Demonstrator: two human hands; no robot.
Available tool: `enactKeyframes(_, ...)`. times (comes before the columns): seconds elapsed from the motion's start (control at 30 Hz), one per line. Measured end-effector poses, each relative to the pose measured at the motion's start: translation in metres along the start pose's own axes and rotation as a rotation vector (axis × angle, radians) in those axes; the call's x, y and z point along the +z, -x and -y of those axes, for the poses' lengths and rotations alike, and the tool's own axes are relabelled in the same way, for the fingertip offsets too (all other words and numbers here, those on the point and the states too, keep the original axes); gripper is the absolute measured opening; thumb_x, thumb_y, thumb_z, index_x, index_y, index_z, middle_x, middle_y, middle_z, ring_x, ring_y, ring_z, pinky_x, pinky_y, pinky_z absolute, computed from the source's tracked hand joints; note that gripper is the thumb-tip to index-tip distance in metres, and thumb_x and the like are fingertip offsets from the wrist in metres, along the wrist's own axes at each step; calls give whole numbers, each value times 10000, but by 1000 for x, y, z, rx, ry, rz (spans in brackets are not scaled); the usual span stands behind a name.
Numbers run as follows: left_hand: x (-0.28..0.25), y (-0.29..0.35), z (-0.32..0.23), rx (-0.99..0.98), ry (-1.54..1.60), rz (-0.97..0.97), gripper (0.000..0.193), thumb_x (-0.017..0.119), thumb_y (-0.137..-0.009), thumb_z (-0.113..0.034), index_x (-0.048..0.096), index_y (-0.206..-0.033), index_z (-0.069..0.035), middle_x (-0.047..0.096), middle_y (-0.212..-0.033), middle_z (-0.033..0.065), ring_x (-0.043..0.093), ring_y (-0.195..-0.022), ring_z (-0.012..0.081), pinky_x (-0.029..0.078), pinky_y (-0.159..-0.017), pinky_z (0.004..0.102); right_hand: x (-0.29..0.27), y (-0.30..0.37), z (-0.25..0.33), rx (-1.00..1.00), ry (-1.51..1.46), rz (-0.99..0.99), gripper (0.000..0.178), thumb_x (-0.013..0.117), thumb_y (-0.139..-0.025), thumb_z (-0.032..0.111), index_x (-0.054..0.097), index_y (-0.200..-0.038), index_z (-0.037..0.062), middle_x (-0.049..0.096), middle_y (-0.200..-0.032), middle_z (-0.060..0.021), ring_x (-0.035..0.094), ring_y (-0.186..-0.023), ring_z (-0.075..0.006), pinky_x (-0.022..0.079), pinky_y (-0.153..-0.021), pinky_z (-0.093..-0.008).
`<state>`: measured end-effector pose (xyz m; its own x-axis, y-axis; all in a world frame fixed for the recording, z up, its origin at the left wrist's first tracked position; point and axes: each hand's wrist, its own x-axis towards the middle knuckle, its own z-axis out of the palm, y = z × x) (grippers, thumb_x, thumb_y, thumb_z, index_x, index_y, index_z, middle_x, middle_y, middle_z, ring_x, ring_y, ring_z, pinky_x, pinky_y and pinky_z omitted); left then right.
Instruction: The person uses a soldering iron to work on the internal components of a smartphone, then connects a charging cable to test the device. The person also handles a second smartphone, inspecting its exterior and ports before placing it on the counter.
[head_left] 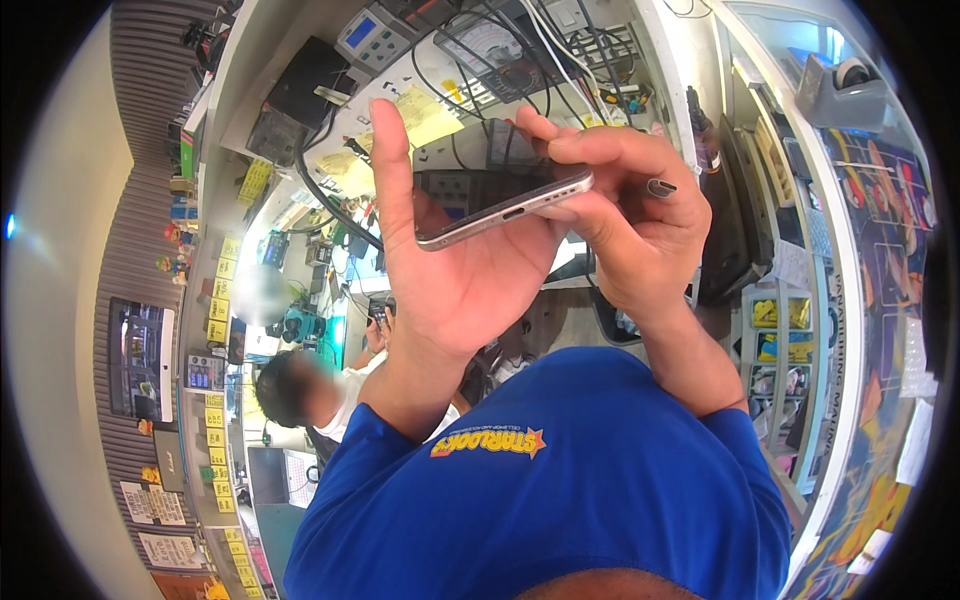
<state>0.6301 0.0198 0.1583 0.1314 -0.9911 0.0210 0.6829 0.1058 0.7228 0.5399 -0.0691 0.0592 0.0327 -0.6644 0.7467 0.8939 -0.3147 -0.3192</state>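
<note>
A smartphone (505, 205) with a dark glossy screen and silver edge is tilted in front of my chest. Its bottom edge, with a charging port and speaker holes, faces me. My left hand (470, 285) cradles it from the left and beneath, thumb stretched up past its left corner; the fingers behind it are mostly hidden. At the right corner my right hand (655, 225) grips the phone between thumb and fingertips. A small cable plug (660, 188) with a metal tip pokes out between my right hand's curled fingers; its cable is hidden.
Past the hands is a cluttered bench with a power supply (375, 38), an analog meter (490, 50), dark cables and yellow papers (425, 115). A co-worker (300, 390) sits at the left bench, a phone in hand. Shelves (780, 350) stand on the right.
</note>
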Motion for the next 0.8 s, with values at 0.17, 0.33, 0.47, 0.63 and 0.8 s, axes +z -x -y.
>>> enactKeyframes(0.17,3,-1,3,16,-2,2,843,435,-1047,-781,773,-1241,-34,799,-1205,112,737,-1122,250,531,-1058,406,-5,3,3,39,-52,-9,333,826,-897,-62,722,-1213,-34,781,-1169,-127,739,-1212,-254,569,-1064,-362)
enactKeyframes(0.33,1,0,4,20,-12,1,804,470,-1032,-788,787,-1190,-66,797,-1169,73,725,-1121,223,528,-1057,405,-8,4,3,30,-92,19,355,805,-900,-99,697,-1236,-56,769,-1198,-142,683,-1330,-296,539,-1137,-385)
enactKeyframes(0.47,9,2,9,61,-59,-80,783,481,-1028,-789,791,-1158,-82,789,-1173,45,702,-1157,205,524,-1059,406,-7,6,2,18,-138,16,365,790,-906,-115,685,-1252,-65,762,-1215,-152,672,-1343,-295,530,-1154,-384)
enactKeyframes(0.63,11,5,12,37,-29,-84,765,477,-1035,-779,796,-1172,-97,788,-1208,51,697,-1189,219,519,-1059,406,-7,7,5,18,-97,12,354,812,-902,-88,699,-1237,-60,770,-1189,-142,702,-1268,-244,538,-1131,-375)
enactKeyframes(0.8,-1,4,14,-28,27,-14,740,462,-1053,-755,800,-1197,-112,785,-1257,60,702,-1206,244,514,-1055,398,-7,7,13,27,22,16,332,762,-934,-95,662,-1251,-78,739,-1118,-139,751,-1069,-215,555,-1040,-359)
